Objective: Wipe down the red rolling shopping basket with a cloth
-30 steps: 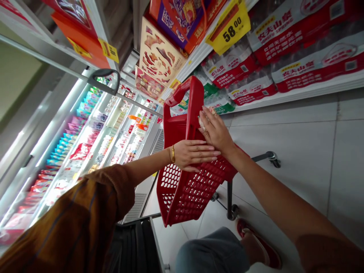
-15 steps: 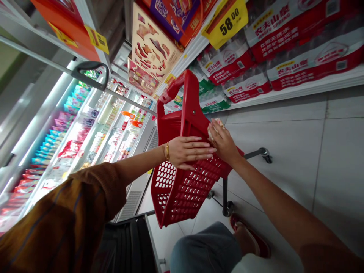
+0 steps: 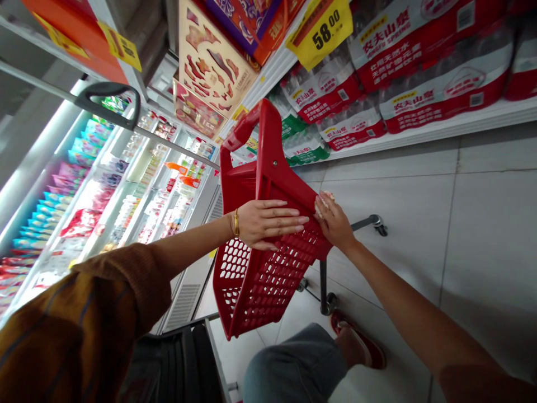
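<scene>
A red plastic shopping basket (image 3: 260, 280) with a raised red handle (image 3: 268, 129) stands in the middle of the view. My left hand (image 3: 268, 224) lies flat on the basket's rim, fingers stretched out and together; a gold bangle shows on the wrist. My right hand (image 3: 333, 219) rests at the rim's right corner, fingers bunched round a small pale wad (image 3: 325, 197) pressed against the red plastic. I cannot make out what the wad is.
A lit chiller case (image 3: 96, 190) with packaged goods runs along the left, a black handle (image 3: 107, 98) on its rail. Shelves at the top right hold shrink-wrapped water bottle packs (image 3: 436, 84) and a yellow price tag (image 3: 321, 31). A metal cart frame (image 3: 327, 280) stands on grey floor tiles.
My right hand has slid from high on the basket handle down to the rim's right corner with the pale wad. My left hand stays flat on the rim.
</scene>
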`<state>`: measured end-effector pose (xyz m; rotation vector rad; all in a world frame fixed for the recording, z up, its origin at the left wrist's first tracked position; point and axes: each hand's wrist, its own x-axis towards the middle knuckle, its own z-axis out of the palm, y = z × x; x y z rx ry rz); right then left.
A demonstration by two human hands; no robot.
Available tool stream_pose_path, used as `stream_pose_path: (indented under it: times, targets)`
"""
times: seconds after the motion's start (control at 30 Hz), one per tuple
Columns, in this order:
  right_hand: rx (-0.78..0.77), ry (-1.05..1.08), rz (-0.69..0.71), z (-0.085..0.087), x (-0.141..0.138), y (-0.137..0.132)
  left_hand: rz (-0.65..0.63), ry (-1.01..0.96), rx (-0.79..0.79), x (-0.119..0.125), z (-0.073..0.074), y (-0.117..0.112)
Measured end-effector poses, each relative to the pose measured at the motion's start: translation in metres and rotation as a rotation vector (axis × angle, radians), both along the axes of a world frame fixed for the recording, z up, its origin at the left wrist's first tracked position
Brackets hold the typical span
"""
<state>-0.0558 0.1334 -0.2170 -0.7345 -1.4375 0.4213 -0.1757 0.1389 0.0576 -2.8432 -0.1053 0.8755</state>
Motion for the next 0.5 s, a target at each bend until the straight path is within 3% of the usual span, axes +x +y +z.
stream_pose_path:
  times: [0.2, 0.3, 0.4, 0.5]
  targets:
    - [-0.154, -0.008, 0.071, -0.035, -0.002, -0.009, 0.009, -0.030, -0.021, 0.001, 0.001, -0.001]
    - [-0.168, 0.017, 0.065, -0.042, -0.003, -0.010, 0.016, -0.072, -0.020, 0.002, 0.000, -0.001]
    - [-0.147, 0.037, 0.040, -0.029, -0.002, -0.004, 0.042, -0.059, -0.061, 0.003, -0.001, 0.001]
    - [-0.060, 0.064, 0.036, 0.006, 0.000, 0.010, 0.093, 0.006, -0.093, 0.004, -0.002, 0.002]
